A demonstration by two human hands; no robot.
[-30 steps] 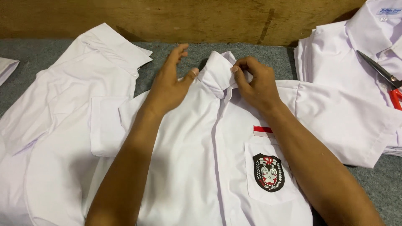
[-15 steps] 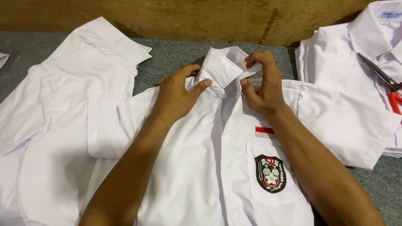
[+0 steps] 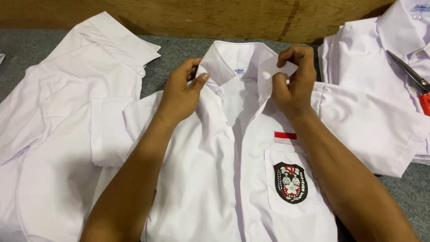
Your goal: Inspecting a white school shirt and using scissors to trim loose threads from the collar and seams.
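A white short-sleeved shirt (image 3: 206, 179) lies front up on the grey surface, with a black crest patch (image 3: 290, 182) on its chest pocket and a red-and-white strip (image 3: 285, 137) above it. My left hand (image 3: 181, 92) pinches the left side of the collar (image 3: 233, 58). My right hand (image 3: 293, 80) grips the right collar point. The collar is spread open, so the small label inside the neck shows.
Another white shirt (image 3: 67, 98) lies spread at the left. A folded stack of white shirts (image 3: 385, 67) sits at the right, with red-handled scissors (image 3: 414, 83) on top. A wooden board (image 3: 215, 15) runs along the back edge of the grey surface (image 3: 179, 49).
Both hands have pulled the collar apart, from closed and bunched to spread open. The view has come closer to the shirt.
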